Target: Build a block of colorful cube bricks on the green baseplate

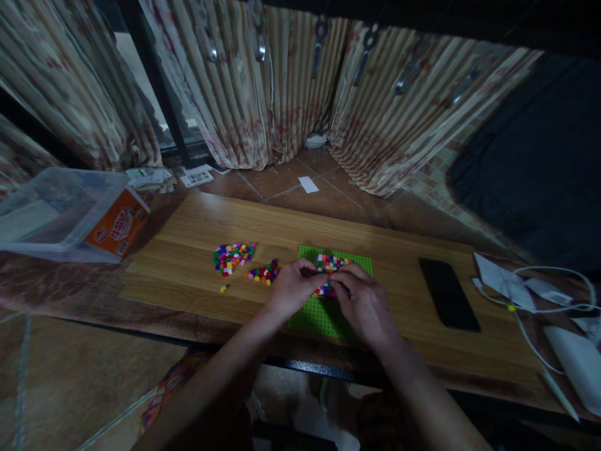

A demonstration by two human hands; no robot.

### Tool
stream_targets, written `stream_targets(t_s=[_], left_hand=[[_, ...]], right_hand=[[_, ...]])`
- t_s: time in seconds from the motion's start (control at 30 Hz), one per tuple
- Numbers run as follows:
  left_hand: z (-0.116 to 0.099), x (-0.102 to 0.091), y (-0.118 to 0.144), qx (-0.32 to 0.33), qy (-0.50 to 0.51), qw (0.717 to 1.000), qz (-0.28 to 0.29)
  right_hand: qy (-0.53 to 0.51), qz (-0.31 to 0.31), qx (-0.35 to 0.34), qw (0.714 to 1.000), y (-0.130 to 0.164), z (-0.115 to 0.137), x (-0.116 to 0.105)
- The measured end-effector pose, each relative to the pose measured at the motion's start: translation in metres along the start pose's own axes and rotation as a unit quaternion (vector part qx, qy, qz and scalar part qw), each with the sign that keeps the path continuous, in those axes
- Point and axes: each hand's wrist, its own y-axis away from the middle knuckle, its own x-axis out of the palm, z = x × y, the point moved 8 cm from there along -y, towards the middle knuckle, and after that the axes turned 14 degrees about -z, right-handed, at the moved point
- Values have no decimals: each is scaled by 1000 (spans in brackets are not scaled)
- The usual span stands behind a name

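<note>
A green studded baseplate (pixel 323 319) lies on the wooden board in front of me. Small bricks of many colours (pixel 331 262) are packed on its far half. Over this patch my left hand (pixel 295 289) is closed, thumb and fingers pinched at the bricks. Facing it, my right hand (pixel 365 304) is also pinched, its fingertips nearly meeting the left ones. Whatever the fingertips grip is too small and covered to name. Left of the baseplate sit a smaller pile of bricks (pixel 263 273), a larger pile (pixel 233 257) and a loose yellow brick (pixel 224 288).
The wooden board (pixel 178 250) spans the low table. A black phone (pixel 449 294) lies on its right, near a white cable (pixel 554 270) and a white box-shaped thing (pixel 575 363). A clear plastic bin (pixel 61 213) stands at the left. Striped curtains (pixel 282 88) hang behind.
</note>
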Motion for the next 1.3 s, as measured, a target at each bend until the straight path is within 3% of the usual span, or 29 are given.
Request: stream_targets(t_s=[0.2, 0.53, 0.63, 0.73, 0.83, 0.97, 1.13, 1.3], left_hand=[[3, 2, -3, 21, -42, 999, -17], [3, 3, -2, -15, -14, 999, -39], [0, 1, 2, -19, 1, 999, -34], [-4, -2, 7, -68, 60, 996, 2], [-9, -7, 12, -159, 181, 970, 30], [-17, -7, 16, -243, 314, 915, 72], [-27, 6, 25, -252, 380, 877, 148], [-32, 15, 35, -242, 387, 872, 177]], right_hand=[[-28, 1, 21, 999, 0, -3, -2], [-48, -4, 49, 998, -3, -6, -4], [-65, -22, 62, 996, -5, -6, -10], [-73, -36, 66, 994, -6, -4, -15], [-78, -50, 68, 993, -7, -2, -18], [-108, -58, 57, 991, -8, 9, -17], [-137, -54, 38, 988, -8, 26, -10], [-98, -37, 36, 994, -7, 28, -2]])
